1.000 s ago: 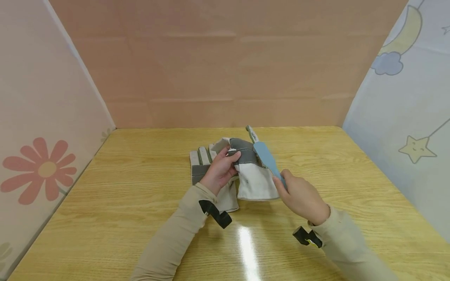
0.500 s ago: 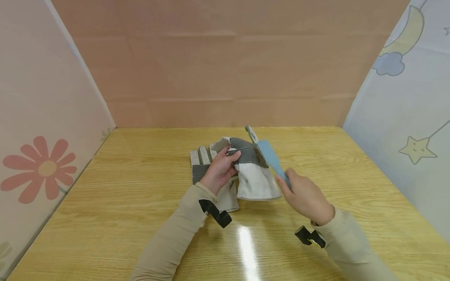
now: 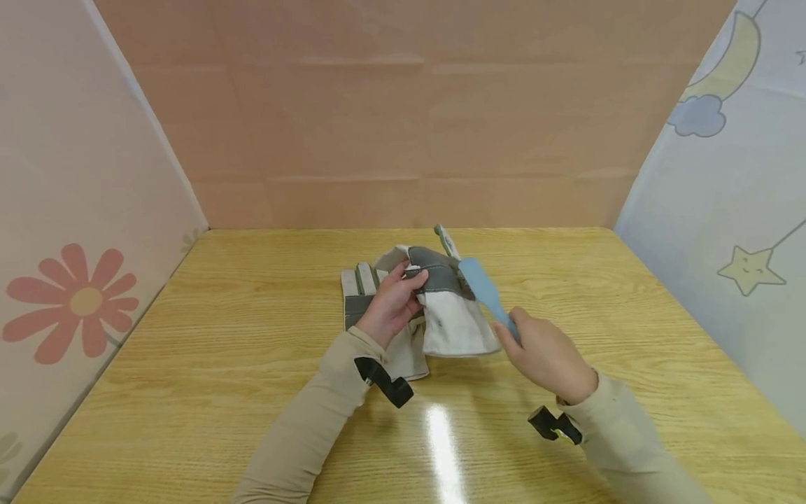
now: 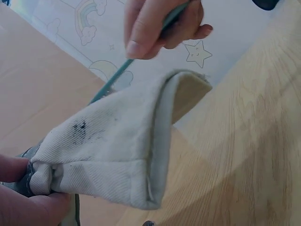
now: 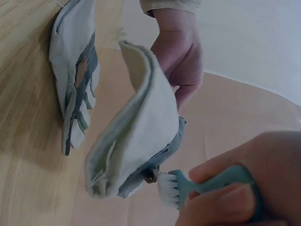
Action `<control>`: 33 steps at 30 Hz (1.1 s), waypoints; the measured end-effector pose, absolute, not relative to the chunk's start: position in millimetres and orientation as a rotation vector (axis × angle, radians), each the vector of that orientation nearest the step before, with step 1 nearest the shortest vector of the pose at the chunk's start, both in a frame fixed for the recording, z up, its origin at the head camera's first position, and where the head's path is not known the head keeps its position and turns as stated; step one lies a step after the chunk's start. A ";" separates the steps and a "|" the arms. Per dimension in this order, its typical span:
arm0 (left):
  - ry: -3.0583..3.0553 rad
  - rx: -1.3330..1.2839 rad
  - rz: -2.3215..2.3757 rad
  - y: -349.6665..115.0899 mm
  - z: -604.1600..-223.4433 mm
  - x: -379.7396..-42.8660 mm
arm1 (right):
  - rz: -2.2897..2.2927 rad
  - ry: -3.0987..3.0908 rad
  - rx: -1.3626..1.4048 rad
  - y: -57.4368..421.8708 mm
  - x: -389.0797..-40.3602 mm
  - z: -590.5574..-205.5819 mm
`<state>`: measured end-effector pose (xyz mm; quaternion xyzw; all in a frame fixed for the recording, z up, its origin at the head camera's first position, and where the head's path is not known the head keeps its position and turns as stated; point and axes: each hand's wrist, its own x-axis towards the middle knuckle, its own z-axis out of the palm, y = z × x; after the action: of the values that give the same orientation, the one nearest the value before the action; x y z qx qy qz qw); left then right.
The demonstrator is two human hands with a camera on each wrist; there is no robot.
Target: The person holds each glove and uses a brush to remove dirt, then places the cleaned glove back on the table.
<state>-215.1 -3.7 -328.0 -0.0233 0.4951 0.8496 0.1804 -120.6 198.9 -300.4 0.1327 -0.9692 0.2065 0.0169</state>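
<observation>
A white-and-grey work glove (image 3: 453,322) is held up off the table, its thumb and fingers of my left hand (image 3: 393,304) pinching it near the grey band. Dark smudges mark the white cuff in the left wrist view. My right hand (image 3: 546,353) grips a blue brush (image 3: 481,281) by its handle. In the right wrist view its white bristles (image 5: 168,189) meet the glove's grey edge beside a small brownish lump (image 5: 151,175). A second matching glove (image 3: 406,355) lies on the table, partly hidden behind my left hand.
The wood-grain table (image 3: 252,392) ends at a plain tan backdrop (image 3: 403,126). Printed side panels stand left and right, with a flower (image 3: 85,302) and a star (image 3: 751,269). A black wrist mount (image 3: 385,383) sits on each sleeve.
The brush shifted slightly up and right along the glove's edge, then slightly back down and left. The held glove moved a little left. The glove on the table stayed put.
</observation>
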 end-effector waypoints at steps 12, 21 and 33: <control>1.413 -0.064 2.399 -2.3 -329.0 -214.9 | 0.694 -2.979 0.456 192.4 -121.3 -301.0; 1.391 -0.086 2.403 -4.2 -332.1 -218.3 | 0.676 -3.005 0.504 201.3 -117.1 -298.1; 1.396 -0.083 2.402 -3.8 -331.1 -215.9 | 0.588 -3.060 0.435 208.5 -113.6 -290.8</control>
<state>-215.9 -3.8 -331.1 -0.0292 0.4941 0.8500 0.1801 -113.6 208.5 -290.8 0.1384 -0.9726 0.1869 -0.0021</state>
